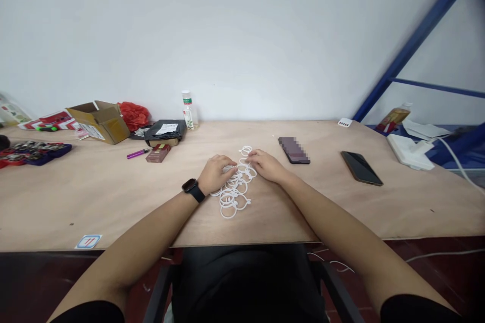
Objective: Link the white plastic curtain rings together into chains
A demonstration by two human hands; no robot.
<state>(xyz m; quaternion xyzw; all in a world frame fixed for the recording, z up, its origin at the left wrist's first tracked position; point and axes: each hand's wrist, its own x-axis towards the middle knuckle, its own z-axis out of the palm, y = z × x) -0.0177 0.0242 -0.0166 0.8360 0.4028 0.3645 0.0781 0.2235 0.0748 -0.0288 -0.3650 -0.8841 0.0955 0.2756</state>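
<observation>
The 2 hands are apart, with the white rings (235, 193) between and below them on the table (151, 197). The left hand (212, 176) is loosely curved at the pile's left side, thumb reaching toward the rings; the right hand (267, 165) has its bent fingers and thumb at the pile's upper right. Whether either hand pinches a ring — or only touches it — I cannot tell.

Counted around them: 2 phones, 1 with a pixelated screen (294, 150) and 1 with a dark screen (361, 168); 1 black watch (193, 190) on the left wrist; 1 open carton (109, 123); 1 small dark red box (158, 153); 1 black parcel (165, 131); and 1 clear bottle (188, 113) by the wall.

The rings overlap, and the left hand covers some — their number cannot be counted. At the far left, the metal pieces (36, 150) are too jumbled to make out, and a dark object (3, 142) is cut off by the edge.
</observation>
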